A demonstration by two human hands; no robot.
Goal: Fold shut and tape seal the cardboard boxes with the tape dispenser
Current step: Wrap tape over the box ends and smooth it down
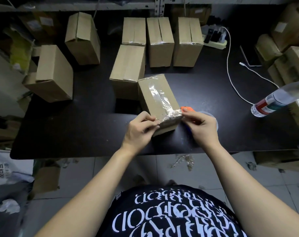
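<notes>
A black table [68,130] stands over a tiled floor [87,171], with sealed boxes [160,41] at its far side. Near centre, the left hand [139,129] pinches tape [157,96] at the near end of the box [169,93]. The right hand [202,124] grips the orange tape dispenser [186,109] beside it. A bottle [278,98] is at the right.

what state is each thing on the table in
box in hand, flaps shut, tape along the top seam
left hand, grips the box's near end, pressing tape down
right hand, holds the tape dispenser at the box's near corner
four boxes behind, shut and taped
two boxes at left, shut, tape not discernible
bottle, standing, cap on
white cable, loose end lying unplugged
</notes>
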